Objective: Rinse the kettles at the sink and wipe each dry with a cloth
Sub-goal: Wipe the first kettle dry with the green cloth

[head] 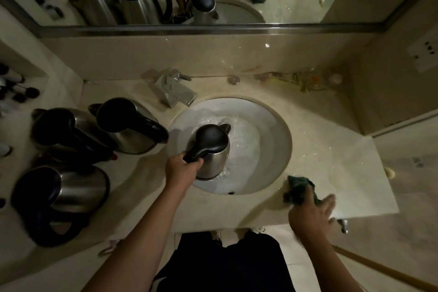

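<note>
Over the sink, the left hand grips a kettle by its handle, while the right hand, fingers spread, touches a cloth just right of it.

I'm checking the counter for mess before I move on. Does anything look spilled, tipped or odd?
One kettle at the counter's near left lies on its side, while the two behind it stand upright. Water droplets speckle the counter right of the sink. Nothing looks damaged.
</note>
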Demonstrator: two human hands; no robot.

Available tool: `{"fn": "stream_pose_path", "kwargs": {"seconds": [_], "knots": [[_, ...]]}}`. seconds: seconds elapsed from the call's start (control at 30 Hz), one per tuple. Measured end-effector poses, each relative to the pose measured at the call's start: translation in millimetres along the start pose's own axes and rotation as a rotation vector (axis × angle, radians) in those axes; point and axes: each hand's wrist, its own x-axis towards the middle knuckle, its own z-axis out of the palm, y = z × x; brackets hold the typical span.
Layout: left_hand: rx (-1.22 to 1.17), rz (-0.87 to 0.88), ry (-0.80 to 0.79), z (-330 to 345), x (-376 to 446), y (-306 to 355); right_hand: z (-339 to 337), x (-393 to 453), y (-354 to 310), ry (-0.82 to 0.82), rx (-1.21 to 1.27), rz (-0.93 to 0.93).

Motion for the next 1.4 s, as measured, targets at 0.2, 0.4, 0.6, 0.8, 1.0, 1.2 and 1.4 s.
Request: {"fn": "stream_pose_path", "kwargs": {"seconds": [0.2, 0.4, 0.6, 0.8, 1.0, 1.2, 1.4], "knots": [[-0.034, 0.009, 0.036, -3.3, -22.2, -2.1, 5.9, -0.2, 7.7, -0.018, -0.015, -0.06], [-0.079, -0.057, 0.085, 5.0, -17.3, 10.8, 1.8, 17.8, -3.8, -0.083, 0.042, -0.062], [-0.149, -0.136, 0.087, 6.4, -8.0, 14.6, -24.4, 1.4, -34.0, -0.036, 0.387, -0.061], [-0.234, -0.167, 0.003, 8.8, -9.4, 30.2, -48.9, -12.1, -75.5, -0.217, 1.159, -0.049], [-0.093, -0.064, 0.053, -8.0, -26.2, 44.7, -87.8, -22.4, -108.6, -0.521, 1.58, -0.086], [0.268, 0.022, 0.154, -31.6, -44.4, 53.0, -95.7, -34.6, -141.1, -0.41, 1.213, -0.172], [0.232, -0.005, 0.186, -43.9, -48.5, 45.1, -95.2, -40.1, -172.5, -0.715, 1.846, 0.145]]}}
